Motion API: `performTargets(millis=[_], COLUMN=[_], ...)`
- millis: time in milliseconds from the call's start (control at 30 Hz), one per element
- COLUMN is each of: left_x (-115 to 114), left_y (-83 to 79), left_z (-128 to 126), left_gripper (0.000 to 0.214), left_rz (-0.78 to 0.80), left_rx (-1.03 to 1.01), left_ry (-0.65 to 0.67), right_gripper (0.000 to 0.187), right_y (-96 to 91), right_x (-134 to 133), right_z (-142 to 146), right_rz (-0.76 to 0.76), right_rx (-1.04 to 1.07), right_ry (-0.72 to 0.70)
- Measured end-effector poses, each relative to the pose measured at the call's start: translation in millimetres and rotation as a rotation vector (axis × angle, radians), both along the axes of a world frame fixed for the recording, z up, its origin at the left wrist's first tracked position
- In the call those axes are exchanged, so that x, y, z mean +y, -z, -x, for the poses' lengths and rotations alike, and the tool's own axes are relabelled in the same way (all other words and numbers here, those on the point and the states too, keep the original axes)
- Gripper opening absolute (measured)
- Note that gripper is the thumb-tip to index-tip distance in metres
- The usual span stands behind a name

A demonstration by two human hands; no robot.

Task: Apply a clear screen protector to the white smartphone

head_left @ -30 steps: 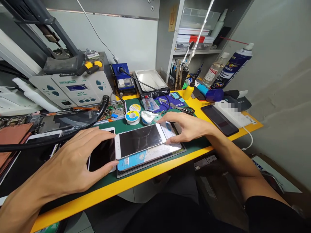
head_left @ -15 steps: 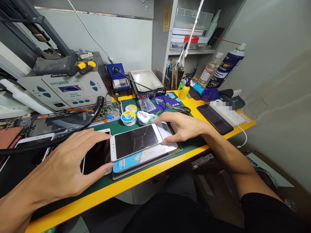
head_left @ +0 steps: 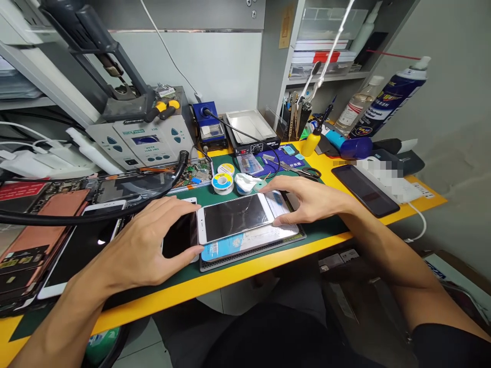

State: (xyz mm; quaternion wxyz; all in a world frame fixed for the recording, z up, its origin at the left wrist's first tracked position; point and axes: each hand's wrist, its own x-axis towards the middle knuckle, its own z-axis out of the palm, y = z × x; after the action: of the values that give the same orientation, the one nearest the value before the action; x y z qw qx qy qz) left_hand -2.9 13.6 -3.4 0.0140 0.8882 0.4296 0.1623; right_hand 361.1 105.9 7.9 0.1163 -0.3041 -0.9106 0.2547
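A white smartphone with a cracked dark screen (head_left: 235, 219) lies tilted across a paper-covered black mat (head_left: 251, 254). My left hand (head_left: 148, 240) spans its left end, with fingertips at the upper corner and thumb at the lower corner. My right hand (head_left: 307, 200) grips its right end, with fingers over the top edge and thumb at the lower edge. A second dark-screened phone (head_left: 180, 235) lies partly hidden under my left hand. A third white-framed phone (head_left: 82, 253) lies further left, beyond my left wrist.
A black hose (head_left: 115, 214) crosses the bench's left side above circuit boards. Solder reels (head_left: 223, 183) and a white cloth (head_left: 243, 184) sit just behind the mat. A hot air station (head_left: 140, 138), a heating plate (head_left: 251, 130), and spray cans stand behind. The yellow bench edge (head_left: 226, 281) runs in front.
The whole scene has shifted right in view, showing more of the bench's left side. My hands keep the same hold on the cracked phone.
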Motion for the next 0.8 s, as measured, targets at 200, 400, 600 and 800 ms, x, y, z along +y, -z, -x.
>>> performTargets(millis=[200, 400, 600, 800], left_x=[-0.7, -0.2, 0.3, -2.1], left_y=[-1.9, -0.9, -2.7, -6.3], left_z=[-0.9, 0.6, 1.9, 1.7], left_gripper=[0.060, 0.062, 0.066, 0.070], left_rz=[0.009, 0.006, 0.072, 0.126], left_rx=[0.009, -0.009, -0.008, -0.055], left_ry=[0.002, 0.005, -0.010, -0.033], right_gripper=[0.066, 0.067, 0.068, 0.069], right_y=[-1.4, 0.7, 0.1, 1.4], right_x=[-0.2, 0.7, 0.2, 0.5], right_z=[0.9, -0.2, 0.3, -0.6], right_rz=[0.013, 0.021, 0.025, 0.023], right_rx=[0.002, 0.010, -0.013, 0.004], right_ry=[0.015, 0.019, 0.037, 0.051])
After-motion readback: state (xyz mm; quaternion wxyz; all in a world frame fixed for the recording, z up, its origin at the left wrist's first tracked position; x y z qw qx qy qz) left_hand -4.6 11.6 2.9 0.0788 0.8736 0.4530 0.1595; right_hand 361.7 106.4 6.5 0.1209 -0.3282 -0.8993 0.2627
